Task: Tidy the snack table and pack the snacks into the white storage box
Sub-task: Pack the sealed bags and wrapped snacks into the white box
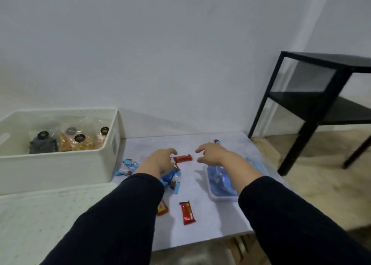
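L hand (158,161) and R hand (212,154): fingers loosely curled, spread, empty, flanking red snack bar (182,158) on table (210,220); L fingertips near-touching it. White storage box (60,164) sits far left w/ bagged snacks (80,142) inside.

Your two forearms in long, plain black sleeves, cuffs ending at the wrists, left hand (160,161) and right hand (212,154) bare, no gloves.

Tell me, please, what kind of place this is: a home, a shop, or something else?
Probably a plain room in a home, though I cannot be sure. A low grey table stands against a bare white wall, an empty black shelf unit is in the corner, and the floor looks wooden.
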`<state>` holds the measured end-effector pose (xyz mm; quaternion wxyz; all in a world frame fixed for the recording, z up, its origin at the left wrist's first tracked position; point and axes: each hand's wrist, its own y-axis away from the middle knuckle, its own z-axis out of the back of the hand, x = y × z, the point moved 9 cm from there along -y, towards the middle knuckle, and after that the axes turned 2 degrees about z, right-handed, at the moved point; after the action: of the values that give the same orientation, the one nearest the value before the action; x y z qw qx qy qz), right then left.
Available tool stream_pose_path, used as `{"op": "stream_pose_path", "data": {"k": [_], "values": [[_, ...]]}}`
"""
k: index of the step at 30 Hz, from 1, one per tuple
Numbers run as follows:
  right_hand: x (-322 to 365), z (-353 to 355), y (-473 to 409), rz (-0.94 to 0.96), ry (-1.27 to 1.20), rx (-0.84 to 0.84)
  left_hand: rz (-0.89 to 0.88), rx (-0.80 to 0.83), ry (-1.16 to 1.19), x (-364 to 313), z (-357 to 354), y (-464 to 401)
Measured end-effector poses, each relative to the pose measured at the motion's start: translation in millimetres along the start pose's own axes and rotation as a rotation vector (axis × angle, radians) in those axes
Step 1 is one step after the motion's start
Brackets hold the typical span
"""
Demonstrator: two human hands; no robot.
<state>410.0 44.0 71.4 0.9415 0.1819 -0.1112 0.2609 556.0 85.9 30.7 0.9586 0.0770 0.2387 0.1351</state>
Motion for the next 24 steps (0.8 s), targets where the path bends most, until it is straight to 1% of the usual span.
{"op": "stream_pose_path", "data": {"k": [3,6,9,12,14,18,22,24], "values": [[-65.0,-11.6,21.3,-0.079,-0.032,0.006,0.043,0.043,0.105,-21.7,-51.2,6.3],[-126.9,-21.6,35.2,-0.170,-0.112,-0.008,0.070,0.046,0.212,-40.5,-89.4,6.9],[-177.7,-27.7,45.2,-0.239,-0.129,-0.062,0.109,0.040,0.345,-54.0,-118.5,1.9],[-228.7,-37.4,54.5,-0.391,-0.182,-0.142,0.201,0.031,0.532,-56.2,-142.6,-4.4],[-255.0,-46.1,59.6,-0.480,-0.298,-0.191,0.245,0.021,0.637,-58.0,-154.4,-8.6],[-271.0,-61.3,59.5,-0.524,-0.693,-0.323,0.305,-0.012,0.788,-63.3,-169.3,-13.9],[-276.5,-75.5,55.8,-0.599,-0.923,-0.395,0.286,-0.068,0.707,-66.7,-166.4,-16.0],[-279.2,-76.6,58.9,-0.643,-1.028,-0.427,0.297,-0.068,0.710,-65.5,-165.9,-16.4]]}}
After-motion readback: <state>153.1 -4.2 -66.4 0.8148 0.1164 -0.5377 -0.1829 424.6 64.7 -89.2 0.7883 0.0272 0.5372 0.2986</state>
